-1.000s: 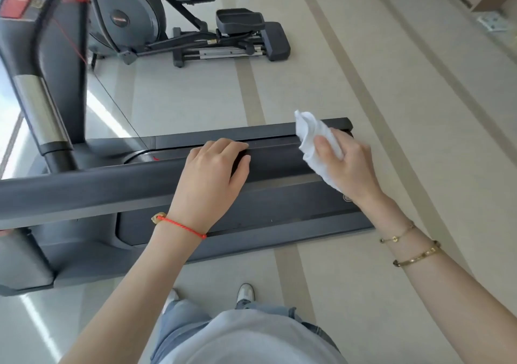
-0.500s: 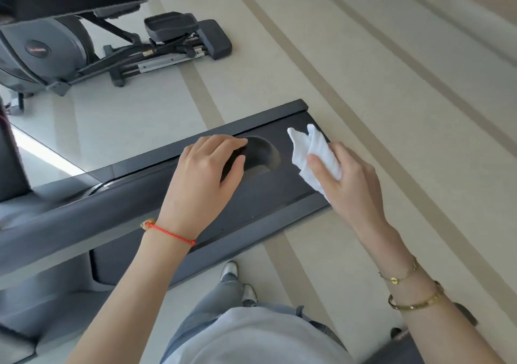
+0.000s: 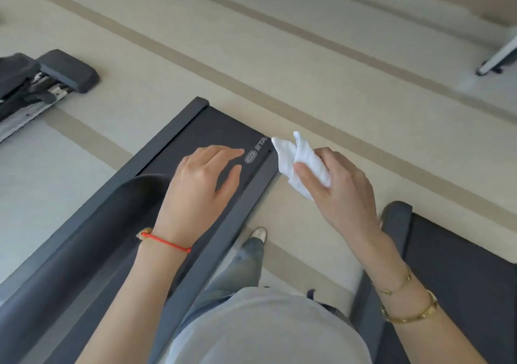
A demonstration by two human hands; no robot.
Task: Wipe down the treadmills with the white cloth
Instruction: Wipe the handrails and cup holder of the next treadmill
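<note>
beige striped floor (image 3: 307,64) carries two dark treadmills (image 3: 195,129)

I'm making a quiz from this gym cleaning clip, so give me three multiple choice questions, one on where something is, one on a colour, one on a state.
1. Where is the white cloth?
A. In the right hand
B. Flat on the treadmill belt
C. On the floor

2. What colour is the cord bracelet on the left wrist?
A. Blue
B. Red
C. Green

3. How is the left hand?
A. Clenched in a fist
B. Gripping the cloth
C. Open, fingers extended

Answers:
1. A, the right hand pinches it beside the end of the treadmill.
2. B, it is a red cord.
3. C, it holds nothing.
</note>
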